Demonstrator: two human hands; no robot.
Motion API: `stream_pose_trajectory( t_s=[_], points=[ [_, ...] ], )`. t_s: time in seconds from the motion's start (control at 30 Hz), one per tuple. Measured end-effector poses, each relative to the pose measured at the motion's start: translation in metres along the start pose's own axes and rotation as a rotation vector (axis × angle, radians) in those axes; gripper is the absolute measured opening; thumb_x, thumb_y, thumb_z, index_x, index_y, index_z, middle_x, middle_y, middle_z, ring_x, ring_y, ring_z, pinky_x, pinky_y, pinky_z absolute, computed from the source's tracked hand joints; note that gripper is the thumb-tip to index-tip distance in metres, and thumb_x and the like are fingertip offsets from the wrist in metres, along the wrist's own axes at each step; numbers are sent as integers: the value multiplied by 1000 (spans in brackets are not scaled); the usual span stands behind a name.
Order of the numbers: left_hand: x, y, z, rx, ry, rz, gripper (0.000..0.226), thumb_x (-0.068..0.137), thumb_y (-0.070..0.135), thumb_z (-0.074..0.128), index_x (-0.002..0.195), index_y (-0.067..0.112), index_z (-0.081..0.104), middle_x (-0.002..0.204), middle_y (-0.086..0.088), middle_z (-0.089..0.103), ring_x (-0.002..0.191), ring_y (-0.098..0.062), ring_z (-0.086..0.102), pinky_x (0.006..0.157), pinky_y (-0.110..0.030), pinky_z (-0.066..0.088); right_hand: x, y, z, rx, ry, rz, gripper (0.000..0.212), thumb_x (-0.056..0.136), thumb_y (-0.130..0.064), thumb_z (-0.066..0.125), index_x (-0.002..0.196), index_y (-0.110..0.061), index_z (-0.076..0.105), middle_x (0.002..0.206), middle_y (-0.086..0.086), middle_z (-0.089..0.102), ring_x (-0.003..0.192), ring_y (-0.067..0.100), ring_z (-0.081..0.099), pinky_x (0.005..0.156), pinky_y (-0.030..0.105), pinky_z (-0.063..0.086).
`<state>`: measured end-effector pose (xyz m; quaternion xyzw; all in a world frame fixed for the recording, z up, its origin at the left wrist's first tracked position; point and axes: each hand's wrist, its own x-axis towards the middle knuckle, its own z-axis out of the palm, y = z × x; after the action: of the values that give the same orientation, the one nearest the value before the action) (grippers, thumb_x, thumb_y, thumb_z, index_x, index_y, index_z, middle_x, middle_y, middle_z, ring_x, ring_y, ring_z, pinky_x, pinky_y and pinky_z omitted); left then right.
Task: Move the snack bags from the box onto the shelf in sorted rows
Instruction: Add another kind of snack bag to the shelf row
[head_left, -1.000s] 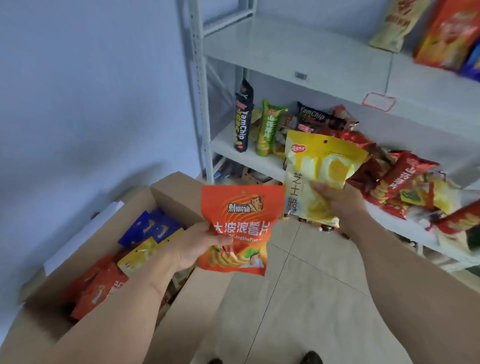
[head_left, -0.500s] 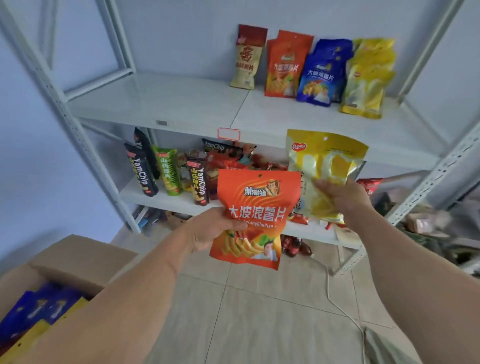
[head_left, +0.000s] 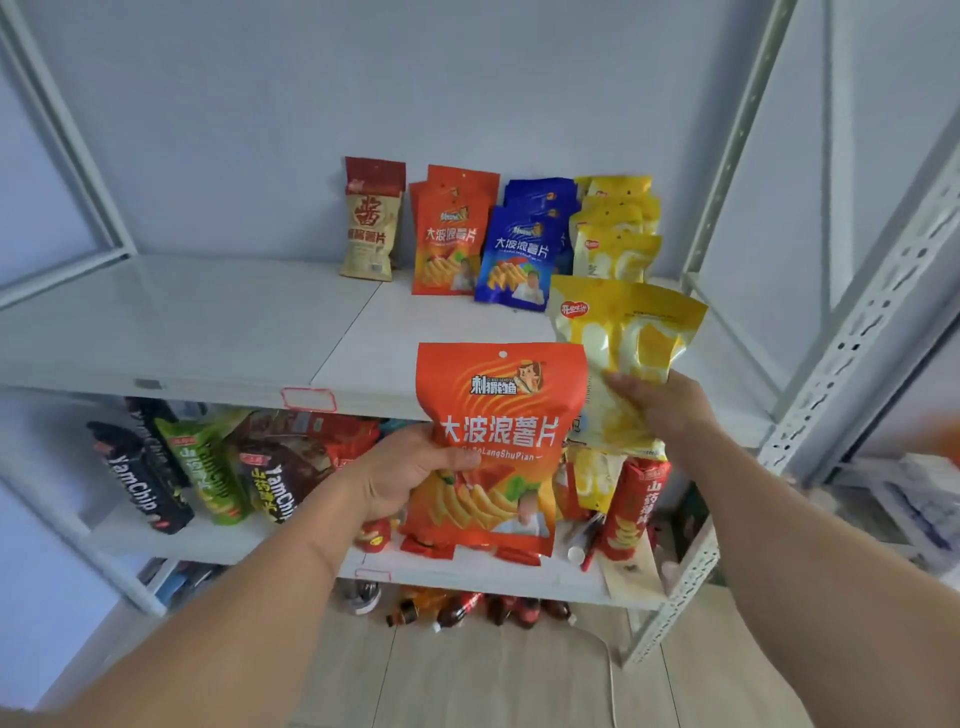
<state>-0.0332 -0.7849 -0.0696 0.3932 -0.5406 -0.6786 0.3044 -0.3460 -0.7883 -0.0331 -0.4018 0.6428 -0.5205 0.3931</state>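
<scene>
My left hand (head_left: 402, 475) grips an orange snack bag (head_left: 501, 415) by its left side, held upright in front of the shelf's front edge. My right hand (head_left: 660, 402) grips a yellow snack bag (head_left: 623, 332) from its right side, a little higher and to the right. On the white upper shelf (head_left: 208, 322), rows stand against the back wall: a beige-and-red bag (head_left: 371, 221), orange bags (head_left: 449, 234), blue bags (head_left: 524, 249) and yellow bags (head_left: 615, 228). The box is out of view.
The lower shelf (head_left: 218, 538) is crowded with black YamChip packs (head_left: 137, 478), green packs (head_left: 208, 470) and red packs (head_left: 634, 506). Bottles (head_left: 467, 610) lie on the floor beneath. A perforated metal upright (head_left: 831, 374) stands at the right.
My view has swung up from the box to the shelf. Both hands have carried their bags up and closer to the upper shelf, and the box has left the frame.
</scene>
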Motion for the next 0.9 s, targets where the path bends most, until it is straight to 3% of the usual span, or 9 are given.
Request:
stream_pose_trajectory(
  t_s=[0.17, 0.27, 0.4, 0.53, 0.8, 0.9],
  points=[
    [78, 40, 1, -1, -16, -24, 67, 69, 20, 87, 130, 10, 62, 126, -13, 70, 117, -33, 66, 107, -50, 47, 74, -33, -15, 48, 12, -42, 18, 80, -28, 83, 90, -21, 70, 84, -4, 72, 72, 13, 68, 58, 25, 52],
    [119, 60, 0, 1, -28, -35, 70, 65, 21, 91, 128, 9, 64, 126, -15, 70, 115, -33, 67, 101, -47, 51, 120, -35, -24, 53, 0, -37, 20, 79, -26, 84, 93, -20, 71, 89, -1, 74, 78, 17, 70, 66, 30, 57],
    [168, 75, -4, 9, -26, -46, 73, 64, 23, 93, 130, 9, 64, 127, -14, 69, 119, -34, 65, 106, -49, 47, 180, -28, -33, 53, -3, -6, 26, 75, -28, 86, 96, -19, 73, 96, 3, 76, 89, 25, 73, 84, 41, 60],
    [208, 91, -3, -26, 48, -48, 56, 76, 11, 83, 128, 9, 63, 125, -15, 70, 116, -34, 67, 102, -47, 50, 237, -23, -36, 23, -30, 0, 34, 76, -31, 86, 104, -18, 72, 97, 3, 75, 87, 24, 72, 78, 36, 59],
    [262, 101, -1, -49, 159, -74, 50, 79, 12, 75, 127, 12, 64, 122, -13, 72, 113, -31, 69, 98, -46, 53, 316, -5, -26, -95, -25, 17, 31, 79, -35, 83, 100, -18, 69, 92, 1, 72, 80, 20, 69, 70, 31, 54],
    [278, 99, -5, -56, 185, -81, 50, 79, 13, 74, 127, 12, 63, 120, -13, 73, 112, -32, 69, 96, -46, 54, 335, 3, -25, -208, 19, -8, 40, 79, -44, 81, 101, -14, 68, 94, 6, 71, 85, 25, 68, 78, 38, 56]
  ],
)
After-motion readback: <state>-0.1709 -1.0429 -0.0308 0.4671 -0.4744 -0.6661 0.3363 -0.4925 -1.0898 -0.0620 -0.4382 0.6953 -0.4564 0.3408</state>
